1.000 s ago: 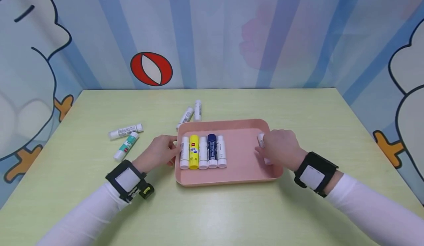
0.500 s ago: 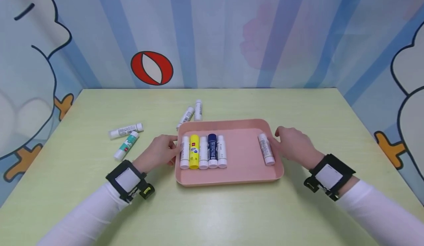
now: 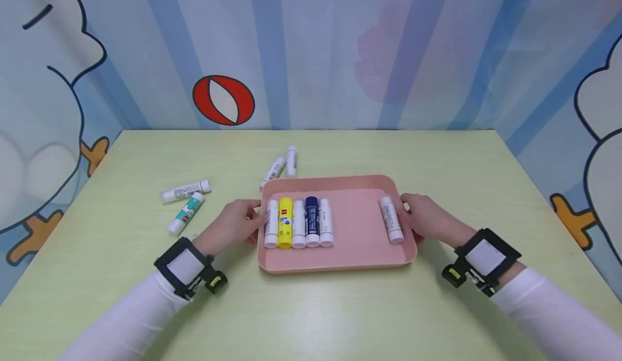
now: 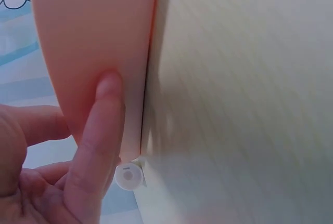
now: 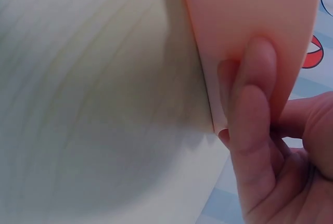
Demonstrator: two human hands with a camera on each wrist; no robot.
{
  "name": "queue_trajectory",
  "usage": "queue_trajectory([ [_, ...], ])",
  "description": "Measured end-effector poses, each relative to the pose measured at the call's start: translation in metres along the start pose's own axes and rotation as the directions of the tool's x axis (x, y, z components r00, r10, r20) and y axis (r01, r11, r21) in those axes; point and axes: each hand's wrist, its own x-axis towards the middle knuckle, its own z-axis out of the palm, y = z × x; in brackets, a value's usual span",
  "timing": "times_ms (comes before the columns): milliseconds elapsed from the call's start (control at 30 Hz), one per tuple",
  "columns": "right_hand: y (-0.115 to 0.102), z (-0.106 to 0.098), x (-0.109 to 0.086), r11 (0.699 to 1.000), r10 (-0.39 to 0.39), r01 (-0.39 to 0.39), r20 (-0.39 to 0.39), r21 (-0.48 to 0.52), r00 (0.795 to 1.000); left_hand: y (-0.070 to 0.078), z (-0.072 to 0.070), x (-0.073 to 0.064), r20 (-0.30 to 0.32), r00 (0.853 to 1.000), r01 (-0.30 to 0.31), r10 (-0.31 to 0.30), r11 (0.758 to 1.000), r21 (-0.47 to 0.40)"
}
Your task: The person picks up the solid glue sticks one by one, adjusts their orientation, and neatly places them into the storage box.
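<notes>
A pink tray [image 3: 355,220] lies on the table. My left hand [image 3: 233,223] grips its left rim, thumb over the edge. In the left wrist view its fingers [image 4: 99,125] press the tray's outer wall [image 4: 99,21]. On the opposite side my right hand [image 3: 430,218] pinches the right rim, fingers [image 5: 260,63] against the outside wall in the right wrist view. Inside the tray, a row of several glue sticks stands at the left, among them a yellow one [image 3: 285,223] and a dark-blue-capped one [image 3: 312,223]. One white glue stick [image 3: 391,219] lies apart at the right.
Behind the tray lie two white glue sticks [image 3: 291,161]. To the left rest a white glue stick [image 3: 186,192] and a green-and-white one [image 3: 186,213], touching or nearly so. A printed curtain [image 3: 330,53] borders the table's back edge.
My right hand let go of the white glue stick at the tray's right side, moved right and took hold of the right rim. My left hand stayed on the left rim.
</notes>
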Motion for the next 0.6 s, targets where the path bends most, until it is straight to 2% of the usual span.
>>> queue_trajectory([
  [167, -0.001, 0.000, 0.000, 1.000, -0.013, 0.013, -0.001, -0.006, 1.000, -0.005, -0.001, -0.005, -0.004, 0.999, -0.044, 0.044, 0.999, 0.022],
  [300, -0.002, 0.000, -0.001, 1.000, -0.007, 0.007, 0.001, -0.012, 1.000, -0.013, -0.004, -0.014, -0.020, 0.996, -0.088, 0.091, 0.989, 0.118],
  [400, 0.000, 0.001, 0.000, 1.000, -0.006, 0.006, -0.001, -0.017, 1.000, -0.021, -0.009, -0.024, -0.042, 0.989, -0.130, 0.142, 0.969, 0.211],
  [500, 0.000, 0.001, 0.000, 1.000, -0.014, 0.014, -0.005, -0.023, 1.000, -0.030, -0.015, -0.033, -0.091, 0.972, -0.184, 0.218, 0.941, 0.286],
  [600, 0.000, 0.001, 0.000, 1.000, -0.012, 0.011, -0.009, -0.026, 1.000, -0.038, -0.024, -0.041, -0.162, 0.951, -0.192, 0.262, 0.916, 0.352],
])
